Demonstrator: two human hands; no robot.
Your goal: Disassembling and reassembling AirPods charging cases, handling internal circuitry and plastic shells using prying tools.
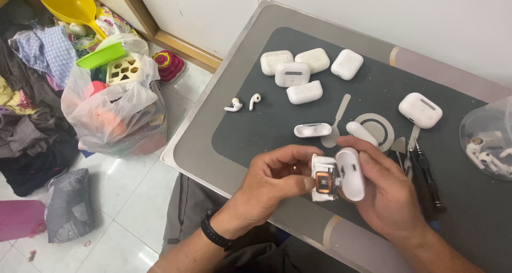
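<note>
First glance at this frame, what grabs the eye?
Both hands at bottom centre: the left hand pinches an opened earbud case showing a copper coil, and the right hand cups its white shell. Behind them, a cluster of white cases sits on the dark mat, far side. A bulging plastic bag stands on the floor, left.

My only view: head camera looked steeply down, close over both hands, facing surface (277, 27) and wall, floor at left.
</note>
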